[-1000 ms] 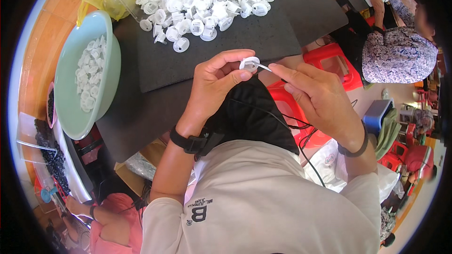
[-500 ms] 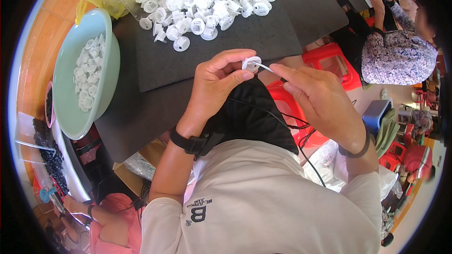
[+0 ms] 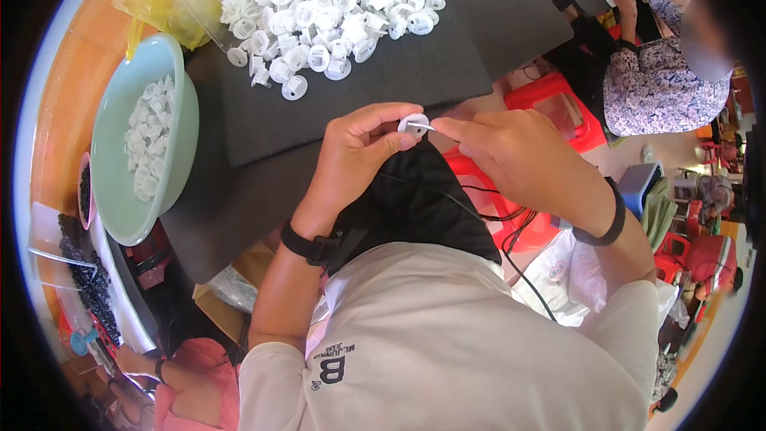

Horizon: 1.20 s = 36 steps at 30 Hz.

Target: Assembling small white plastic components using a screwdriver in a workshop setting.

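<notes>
Between the thumb and fingers of my left hand [image 3: 351, 152] is a small white round plastic part [image 3: 413, 122] with a dark hole in its face. My right hand [image 3: 531, 152] is closed round a slim tool with a thin pale blade [image 3: 425, 126]. The blade's tip lies at the face of the part, while the handle is hidden in my fingers. Beyond my hands, a heap of similar white plastic parts [image 3: 327, 12] covers the far side of a dark mat [image 3: 343, 108].
At the left stands a pale green basin [image 3: 189, 112] with more white pieces [image 3: 150, 140] inside. A yellow plastic bag [image 3: 159, 4] is behind it. Red stools [image 3: 586, 116] and a person in a patterned top [image 3: 658, 100] are at the right; another person's arm [image 3: 191, 387] shows lower left.
My right hand has moved closer to my left, and less of the blade shows between them. The part has turned a little in my left fingers. The whole view has shifted slightly.
</notes>
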Each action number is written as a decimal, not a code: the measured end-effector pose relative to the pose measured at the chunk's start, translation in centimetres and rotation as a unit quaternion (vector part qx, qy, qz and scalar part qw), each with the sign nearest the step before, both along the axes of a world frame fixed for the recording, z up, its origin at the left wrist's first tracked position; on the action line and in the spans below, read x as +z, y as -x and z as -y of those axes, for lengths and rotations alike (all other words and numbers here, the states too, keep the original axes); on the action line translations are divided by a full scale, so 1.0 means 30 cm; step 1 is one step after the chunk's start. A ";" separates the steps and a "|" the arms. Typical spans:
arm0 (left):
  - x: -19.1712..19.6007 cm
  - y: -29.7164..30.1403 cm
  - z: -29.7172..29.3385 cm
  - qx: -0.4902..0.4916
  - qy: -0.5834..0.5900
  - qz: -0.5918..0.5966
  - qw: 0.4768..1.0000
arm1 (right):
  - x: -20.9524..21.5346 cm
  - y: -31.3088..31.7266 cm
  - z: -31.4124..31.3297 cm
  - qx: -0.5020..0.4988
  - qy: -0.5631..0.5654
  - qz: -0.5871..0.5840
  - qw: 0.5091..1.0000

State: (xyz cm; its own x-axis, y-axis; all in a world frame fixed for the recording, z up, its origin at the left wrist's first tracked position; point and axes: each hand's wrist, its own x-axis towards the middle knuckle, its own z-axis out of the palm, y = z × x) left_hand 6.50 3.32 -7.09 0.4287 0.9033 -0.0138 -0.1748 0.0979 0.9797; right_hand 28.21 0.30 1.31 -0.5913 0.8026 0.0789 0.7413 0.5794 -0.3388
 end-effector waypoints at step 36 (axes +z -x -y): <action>-0.006 0.040 0.011 0.086 0.056 0.138 0.985 | -0.069 0.103 0.026 -0.185 0.207 -0.386 0.880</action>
